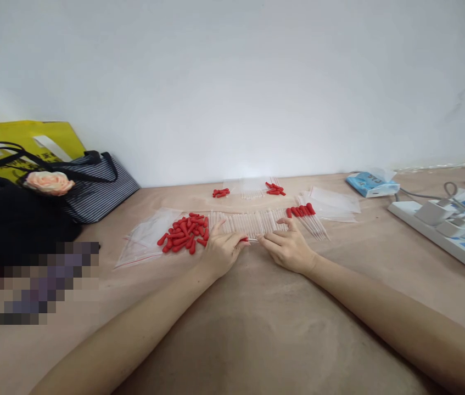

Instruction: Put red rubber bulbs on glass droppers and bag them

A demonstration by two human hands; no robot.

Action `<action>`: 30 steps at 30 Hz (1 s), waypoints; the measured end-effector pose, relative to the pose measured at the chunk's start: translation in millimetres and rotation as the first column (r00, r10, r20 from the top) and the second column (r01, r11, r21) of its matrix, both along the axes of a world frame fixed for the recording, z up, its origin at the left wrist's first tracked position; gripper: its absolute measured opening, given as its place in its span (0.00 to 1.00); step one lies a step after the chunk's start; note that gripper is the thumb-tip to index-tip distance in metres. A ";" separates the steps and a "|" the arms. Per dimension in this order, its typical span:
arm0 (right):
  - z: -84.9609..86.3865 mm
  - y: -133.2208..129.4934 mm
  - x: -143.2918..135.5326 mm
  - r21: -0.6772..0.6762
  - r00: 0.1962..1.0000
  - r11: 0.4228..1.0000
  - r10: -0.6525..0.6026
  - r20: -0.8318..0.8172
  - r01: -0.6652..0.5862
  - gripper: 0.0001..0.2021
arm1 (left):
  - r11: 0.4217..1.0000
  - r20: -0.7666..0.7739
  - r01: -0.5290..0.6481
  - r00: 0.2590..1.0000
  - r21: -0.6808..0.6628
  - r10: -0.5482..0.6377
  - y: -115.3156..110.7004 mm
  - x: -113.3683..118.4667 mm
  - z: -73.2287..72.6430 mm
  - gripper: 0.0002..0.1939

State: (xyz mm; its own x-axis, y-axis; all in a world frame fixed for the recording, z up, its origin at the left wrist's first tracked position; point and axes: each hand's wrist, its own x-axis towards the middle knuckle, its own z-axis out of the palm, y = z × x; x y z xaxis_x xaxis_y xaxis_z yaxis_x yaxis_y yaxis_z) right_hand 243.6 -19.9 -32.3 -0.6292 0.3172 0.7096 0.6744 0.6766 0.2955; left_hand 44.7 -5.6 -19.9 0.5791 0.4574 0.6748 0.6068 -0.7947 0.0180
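Between the fingers of my left hand (224, 249) is a red rubber dropper bulb (244, 239), mostly covered by the fingertips. My right hand (287, 247) pinches a thin clear glass dropper tube (253, 240), whose end meets the bulb; how deep it sits inside is hidden. Just beyond both hands lies a row of bare glass tubes (248, 223). A heap of loose red bulbs (185, 233) rests left of my left hand. To the right of my right hand, several droppers with red bulbs fitted (311, 222) lie side by side.
Clear plastic bags (141, 236) lie left of the heap, more bags (335, 204) at the right. Small red bulbs (275, 189) sit near the wall. A blue tissue pack (372, 184), a power strip (442, 233) and a striped bag (100, 186) stand farther out.
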 end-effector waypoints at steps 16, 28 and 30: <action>1.8 -0.1 0.6 0.025 1.000 1.000 -0.002 0.028 0.002 0.11 | 0.986 -0.120 0.000 0.993 0.164 0.020 -4.9 3.3 5.1 0.12; -4.0 1.8 1.3 -0.057 0.999 0.997 0.047 0.012 -0.047 0.22 | 0.979 -0.097 0.012 0.995 0.204 0.008 -3.0 6.3 2.1 0.11; -4.2 1.9 0.8 -0.067 0.998 0.996 0.056 0.014 -0.055 0.23 | 0.982 -0.115 0.017 0.993 0.190 0.005 -3.3 6.5 2.2 0.11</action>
